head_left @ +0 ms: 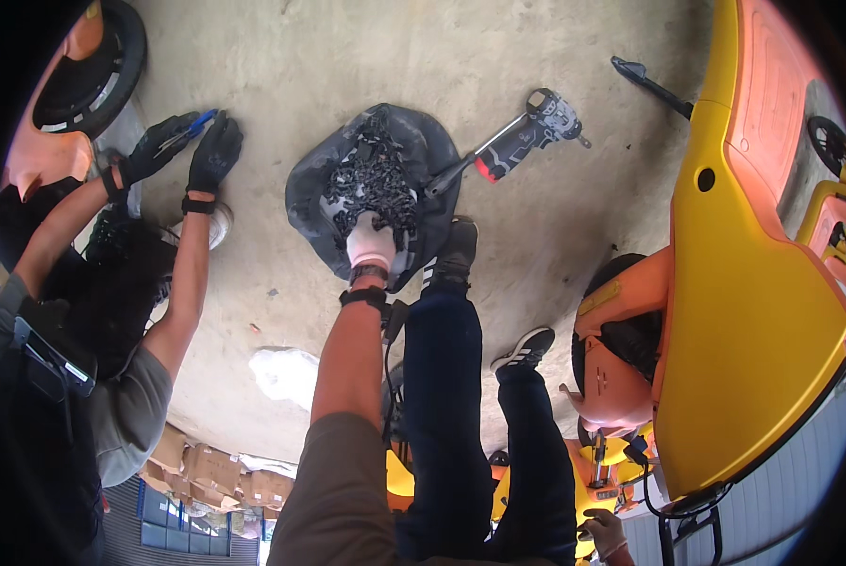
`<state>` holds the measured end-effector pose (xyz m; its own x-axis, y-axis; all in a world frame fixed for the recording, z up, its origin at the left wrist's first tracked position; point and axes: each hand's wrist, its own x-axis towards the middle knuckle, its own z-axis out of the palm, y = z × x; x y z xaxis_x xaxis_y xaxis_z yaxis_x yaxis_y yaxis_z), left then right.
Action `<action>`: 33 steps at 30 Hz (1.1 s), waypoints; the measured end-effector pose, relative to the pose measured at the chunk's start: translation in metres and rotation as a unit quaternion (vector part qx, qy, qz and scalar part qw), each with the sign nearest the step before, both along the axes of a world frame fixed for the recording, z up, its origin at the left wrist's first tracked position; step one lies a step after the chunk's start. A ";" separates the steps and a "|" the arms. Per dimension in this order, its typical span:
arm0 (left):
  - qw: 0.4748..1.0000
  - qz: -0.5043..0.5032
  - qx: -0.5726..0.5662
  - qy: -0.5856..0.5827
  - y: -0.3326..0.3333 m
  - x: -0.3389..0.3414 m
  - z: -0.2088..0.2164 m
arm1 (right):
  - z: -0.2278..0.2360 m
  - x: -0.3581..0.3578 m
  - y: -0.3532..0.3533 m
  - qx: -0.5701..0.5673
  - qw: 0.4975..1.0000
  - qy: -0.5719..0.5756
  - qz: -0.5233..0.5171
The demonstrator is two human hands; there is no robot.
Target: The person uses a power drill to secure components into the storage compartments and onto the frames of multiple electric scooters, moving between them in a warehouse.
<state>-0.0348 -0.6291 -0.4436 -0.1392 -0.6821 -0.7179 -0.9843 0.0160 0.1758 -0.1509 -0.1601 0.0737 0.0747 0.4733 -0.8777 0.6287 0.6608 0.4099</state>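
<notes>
My left hand (371, 243), in a white glove with a dark band at the wrist, reaches down into a dark bag (307, 193) lying open on the floor. Its fingertips are hidden among many small black parts (371, 170) heaped there. At the lower right edge my right hand (604, 533) shows small, with a pale band at the wrist. Its fingers are curled near yellow parts, and what they may hold is too small to make out. A tool with a metal shaft (500, 134) and dark end rests at the bag's right rim, beside a grey-and-black cordless power driver (527, 137) with a red base.
At left a co-worker's black-gloved hands (213, 156) hold a blue item (199, 123). A large yellow-and-orange ride-on body (744, 311) stands at right. A black bar (651, 85) lies beyond the driver. White plastic (284, 374) and cardboard boxes (210, 469) are at lower left.
</notes>
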 end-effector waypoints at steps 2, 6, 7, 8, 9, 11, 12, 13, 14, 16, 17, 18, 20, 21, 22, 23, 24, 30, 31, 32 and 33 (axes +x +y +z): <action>0.993 0.013 -0.014 0.112 -0.004 0.026 -0.010 | -0.004 -0.003 0.001 -0.004 1.000 0.010 0.002; 0.929 0.266 0.196 0.166 -0.015 0.022 0.027 | 0.001 -0.008 0.001 -0.005 1.000 0.014 0.012; 0.873 0.371 0.275 0.157 -0.021 0.018 0.039 | -0.004 -0.014 -0.009 -0.017 0.999 0.005 0.036; 0.845 0.399 0.296 0.196 -0.022 0.023 0.042 | -0.009 -0.019 -0.019 -0.021 0.999 0.009 0.037; 0.845 0.398 0.294 0.202 -0.026 0.028 0.046 | -0.014 -0.023 -0.028 -0.030 0.998 0.019 0.051; 0.811 0.415 0.316 0.264 -0.027 0.029 0.051 | -0.017 -0.024 -0.032 -0.034 0.997 0.039 0.049; 0.799 0.422 0.321 0.283 -0.026 0.032 0.055 | -0.020 -0.021 -0.020 -0.048 0.996 0.037 0.069; 0.784 0.435 0.326 0.300 -0.023 0.031 0.060 | -0.021 -0.018 -0.011 -0.059 0.994 0.039 0.087; 0.775 0.422 0.333 0.332 -0.019 0.034 0.059 | -0.022 -0.017 -0.021 -0.036 0.996 0.051 0.059; 0.766 0.404 0.331 0.375 -0.013 0.030 0.075 | -0.024 -0.014 -0.013 -0.060 0.996 0.037 0.053; 0.754 0.411 0.336 0.387 -0.009 0.023 0.094 | -0.023 -0.016 -0.016 -0.070 0.995 0.037 0.059; 0.735 0.408 0.343 0.419 -0.004 0.019 0.103 | -0.024 -0.011 -0.005 -0.090 0.992 0.045 0.079; 0.670 0.413 0.385 0.482 -0.004 0.031 0.134 | -0.019 -0.018 -0.021 -0.115 0.985 0.024 0.122; 0.640 0.401 0.412 0.510 0.002 0.018 0.153 | -0.014 -0.019 -0.020 -0.111 0.986 0.040 0.121; 0.630 0.416 0.408 0.513 0.003 0.009 0.184 | -0.011 -0.017 -0.020 -0.123 0.988 0.033 0.086; 0.622 0.432 0.401 0.515 0.004 0.004 0.213 | -0.008 -0.015 -0.022 -0.137 0.989 0.022 0.053; 0.625 0.444 0.386 0.514 0.008 0.008 0.230 | -0.003 -0.015 -0.025 -0.154 0.987 0.022 0.045; 0.604 0.404 0.422 0.542 0.036 -0.036 0.356 | 0.006 -0.016 -0.036 -0.229 0.948 0.006 0.221; 0.626 0.384 0.415 0.538 0.039 -0.034 0.374 | 0.007 -0.015 -0.042 -0.258 0.925 0.006 0.279; 0.652 0.321 0.417 0.545 0.040 -0.033 0.390 | 0.003 -0.016 -0.047 -0.312 0.886 0.035 0.341; 0.697 0.296 0.394 0.521 0.044 -0.035 0.416 | -0.001 -0.016 -0.053 -0.361 0.840 0.065 0.399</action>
